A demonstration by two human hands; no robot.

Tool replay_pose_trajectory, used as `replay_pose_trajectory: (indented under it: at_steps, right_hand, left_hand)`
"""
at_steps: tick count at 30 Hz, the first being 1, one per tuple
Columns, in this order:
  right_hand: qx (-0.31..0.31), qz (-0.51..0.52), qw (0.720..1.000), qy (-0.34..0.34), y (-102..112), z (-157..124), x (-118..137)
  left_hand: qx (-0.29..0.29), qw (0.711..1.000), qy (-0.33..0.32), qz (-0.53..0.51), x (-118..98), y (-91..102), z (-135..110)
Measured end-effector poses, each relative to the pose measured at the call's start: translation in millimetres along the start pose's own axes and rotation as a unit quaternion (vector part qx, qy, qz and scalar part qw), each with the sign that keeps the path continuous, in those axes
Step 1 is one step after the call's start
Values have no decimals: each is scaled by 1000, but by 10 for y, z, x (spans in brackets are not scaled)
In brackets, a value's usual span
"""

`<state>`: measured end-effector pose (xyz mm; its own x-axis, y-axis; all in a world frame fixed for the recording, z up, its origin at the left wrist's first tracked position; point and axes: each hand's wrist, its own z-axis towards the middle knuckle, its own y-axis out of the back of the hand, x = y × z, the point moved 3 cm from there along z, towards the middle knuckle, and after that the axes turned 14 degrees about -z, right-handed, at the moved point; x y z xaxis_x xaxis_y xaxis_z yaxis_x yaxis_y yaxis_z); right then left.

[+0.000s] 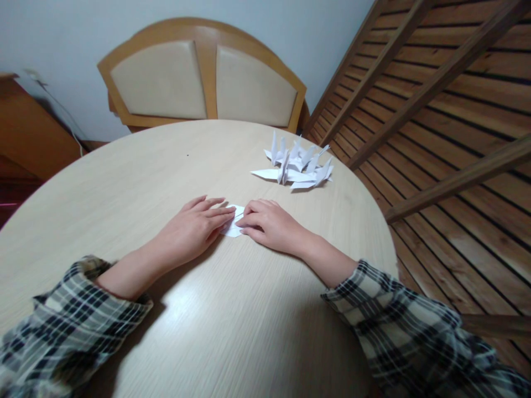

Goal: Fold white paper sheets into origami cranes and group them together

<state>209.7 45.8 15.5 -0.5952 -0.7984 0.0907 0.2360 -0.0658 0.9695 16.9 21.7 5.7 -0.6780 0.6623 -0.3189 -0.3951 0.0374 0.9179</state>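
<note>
A small piece of folded white paper (233, 229) lies on the table between my hands, partly hidden by the fingers. From its left side my left hand (199, 224) rests flat over it, fingers stretched out and a little apart. My right hand (269, 225) is on the paper's right side, its fingers curled and thumb and forefinger closed on the folded layers. Beyond my right hand stand several white paper cranes (286, 174) in a loose group, wings and necks pointing up.
The round pale wooden table (215, 309) spreads out around my hands. A wooden headboard with cream panels (157, 80) stands behind its far edge. On the right is a slatted wooden wall (448, 132); brown furniture (33, 127) and a cable (62, 105) are at the left.
</note>
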Motion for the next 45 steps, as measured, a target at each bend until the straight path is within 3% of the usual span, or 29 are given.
replay_pose_trajectory:
  at_steps: [9, 21, 29, 45]
  right_hand:
    - [-13, -36, 998, 48, -52, 22, -82]
    - [-46, -46, 993, 94, -62, -3, -104]
    - [-57, -100, 992, 47, -71, 5, -37]
    - [-64, -133, 987, 69, -39, -6, 12]
  left_hand:
    - [15, 1000, 3, -21, -4, 11, -8]
    - [-14, 997, -29, -66, 1, -8, 18]
    - [-15, 997, -35, -62, -7, -20, 25]
    - [-9, 990, -37, -133, -17, -27, 11]
